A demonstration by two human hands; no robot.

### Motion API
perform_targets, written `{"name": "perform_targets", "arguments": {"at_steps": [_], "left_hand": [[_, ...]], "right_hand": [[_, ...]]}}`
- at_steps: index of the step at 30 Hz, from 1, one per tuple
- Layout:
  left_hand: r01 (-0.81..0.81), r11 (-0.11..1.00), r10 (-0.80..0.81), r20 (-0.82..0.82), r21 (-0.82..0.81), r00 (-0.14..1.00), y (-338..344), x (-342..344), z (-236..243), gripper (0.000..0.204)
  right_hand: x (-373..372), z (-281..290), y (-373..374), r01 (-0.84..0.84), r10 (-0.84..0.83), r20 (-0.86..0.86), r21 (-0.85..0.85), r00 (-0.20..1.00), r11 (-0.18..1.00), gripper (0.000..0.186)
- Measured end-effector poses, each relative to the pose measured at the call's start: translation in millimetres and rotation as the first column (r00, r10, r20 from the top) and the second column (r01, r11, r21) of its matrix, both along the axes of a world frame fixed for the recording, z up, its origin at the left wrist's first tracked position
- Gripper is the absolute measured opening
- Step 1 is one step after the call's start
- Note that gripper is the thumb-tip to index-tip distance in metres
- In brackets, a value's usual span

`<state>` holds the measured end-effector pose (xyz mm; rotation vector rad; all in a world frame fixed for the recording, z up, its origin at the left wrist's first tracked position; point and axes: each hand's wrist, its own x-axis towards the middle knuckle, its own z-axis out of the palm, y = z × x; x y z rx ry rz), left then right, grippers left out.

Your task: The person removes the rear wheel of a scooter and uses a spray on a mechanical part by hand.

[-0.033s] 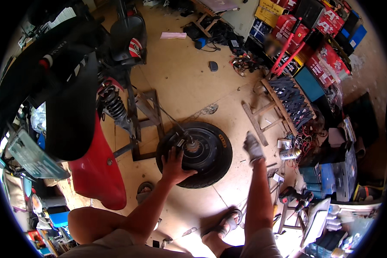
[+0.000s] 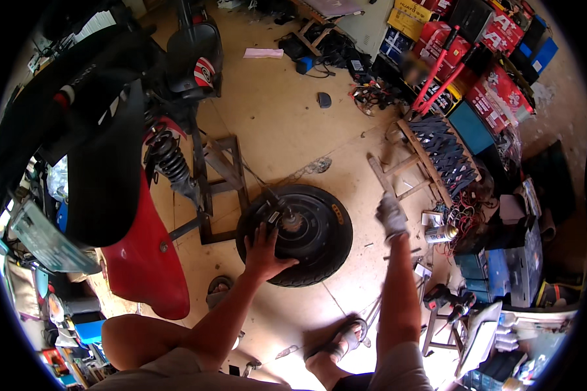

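A wheel with a black tyre and hub [image 2: 323,247] lies flat on the floor, a dark cable running from its centre. My bare left hand [image 2: 267,254] rests on the near left of the wheel, fingers spread. My right hand [image 2: 391,218], in a greyish glove, is raised to the right of the wheel, near a wooden rack; its fingers are blurred, so whether it holds anything is unclear. A partly dismantled scooter with a red panel [image 2: 137,260] and black coiled shock [image 2: 173,159] stands at the left.
A metal frame [image 2: 241,189] sits beyond the wheel. Stacked boxes [image 2: 486,88] and a wooden rack [image 2: 424,173] with black parts occupy the right, with a spray can [image 2: 440,234], tangled wires and a cordless drill [image 2: 437,296]. My sandalled feet are on the floor below.
My gloved right hand has shifted slightly up and to the right, toward the wooden rack. My left hand stays on the wheel.
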<state>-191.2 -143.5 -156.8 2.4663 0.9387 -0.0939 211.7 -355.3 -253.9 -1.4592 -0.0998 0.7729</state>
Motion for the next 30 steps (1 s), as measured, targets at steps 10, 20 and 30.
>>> {"name": "perform_targets", "arguments": {"at_steps": [10,20,30], "left_hand": [[-0.045,0.998,0.046,-0.039,0.037,0.998,-2,-2,-4,0.124],[0.093,0.994,-0.078,0.243,-0.051,0.967,21,-3,-16,0.119],[0.206,0.976,-0.197,0.109,-0.072,0.974,52,-11,-18,0.106]], "right_hand": [[-121,27,102,-0.252,0.568,0.162,-0.775,0.807,0.58,0.067],[-144,55,48,-0.402,0.386,-0.114,-0.327,0.915,0.855,0.057],[-111,64,8,-0.404,0.296,-0.503,-0.118,0.812,0.907,0.039]]}}
